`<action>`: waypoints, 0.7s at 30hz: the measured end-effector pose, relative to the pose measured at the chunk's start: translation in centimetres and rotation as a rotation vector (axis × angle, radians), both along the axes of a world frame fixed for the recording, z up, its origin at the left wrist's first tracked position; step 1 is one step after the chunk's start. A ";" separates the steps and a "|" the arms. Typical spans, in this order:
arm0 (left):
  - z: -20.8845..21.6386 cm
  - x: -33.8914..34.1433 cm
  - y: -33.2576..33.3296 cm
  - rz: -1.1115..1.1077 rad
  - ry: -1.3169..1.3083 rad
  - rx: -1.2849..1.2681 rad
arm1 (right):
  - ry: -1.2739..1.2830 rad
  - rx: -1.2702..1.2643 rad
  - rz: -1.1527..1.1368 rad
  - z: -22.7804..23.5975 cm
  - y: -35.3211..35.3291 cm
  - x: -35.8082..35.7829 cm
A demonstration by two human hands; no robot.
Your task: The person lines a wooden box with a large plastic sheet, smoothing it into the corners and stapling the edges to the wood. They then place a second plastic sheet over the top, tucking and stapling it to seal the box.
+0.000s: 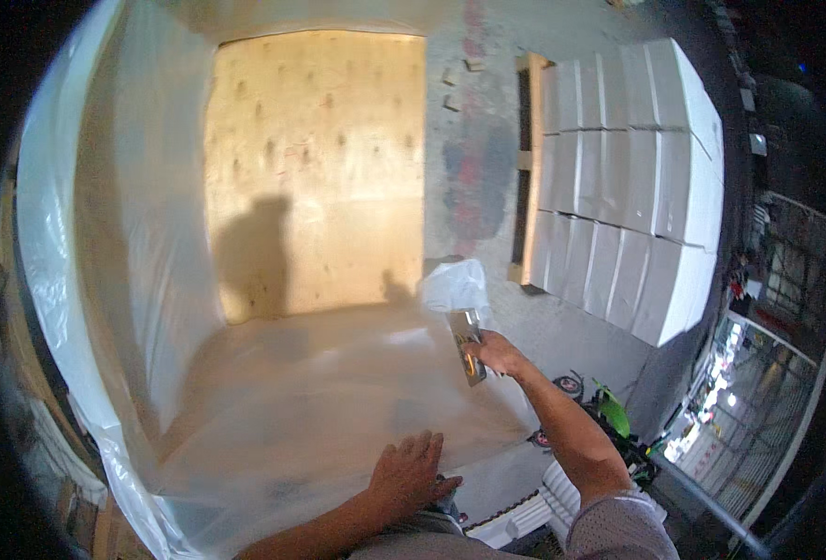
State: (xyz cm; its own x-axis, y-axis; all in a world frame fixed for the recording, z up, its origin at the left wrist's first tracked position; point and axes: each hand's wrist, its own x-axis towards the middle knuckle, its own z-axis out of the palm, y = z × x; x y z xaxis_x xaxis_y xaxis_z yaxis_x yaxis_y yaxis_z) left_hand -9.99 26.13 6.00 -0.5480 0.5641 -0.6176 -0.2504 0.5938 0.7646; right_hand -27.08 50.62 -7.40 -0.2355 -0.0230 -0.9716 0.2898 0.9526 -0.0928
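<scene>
Milky clear plastic sheeting [319, 401] lines the near side and the left side of a large box-like frame around a plywood panel [338, 149]. My right hand [495, 353] is closed around a silver, boxy metal hand tool that looks like a staple gun [469, 347]. It is held at the sheeting's right edge, just below a bunched white piece of plastic [457, 285]. My left hand [411, 474] lies with fingers extended on the near part of the sheeting, close to my body. Whether the tool touches the sheeting I cannot tell.
Stacked white boxes [618, 168] stand on a wooden pallet [528, 177] to the right. Small wood bits [452, 103] lie on the concrete floor [487, 65]. A green wheeled thing [611, 411], a metal pole [712, 504] and ribbed white pieces [511, 523] are at lower right.
</scene>
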 end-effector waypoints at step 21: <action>0.6 1.1 10.6 0.055 0.379 0.128 | -0.078 -0.195 -1.800 2.8 20.0 12.0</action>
State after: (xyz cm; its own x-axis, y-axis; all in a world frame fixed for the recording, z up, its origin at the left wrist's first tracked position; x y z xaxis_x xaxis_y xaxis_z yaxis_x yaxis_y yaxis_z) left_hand -8.92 36.73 6.59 -0.7552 0.5867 -0.2924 0.0345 0.4810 0.8760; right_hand -15.13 70.62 -4.61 -0.0573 0.0781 -0.9953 0.8504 -0.5184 -0.0897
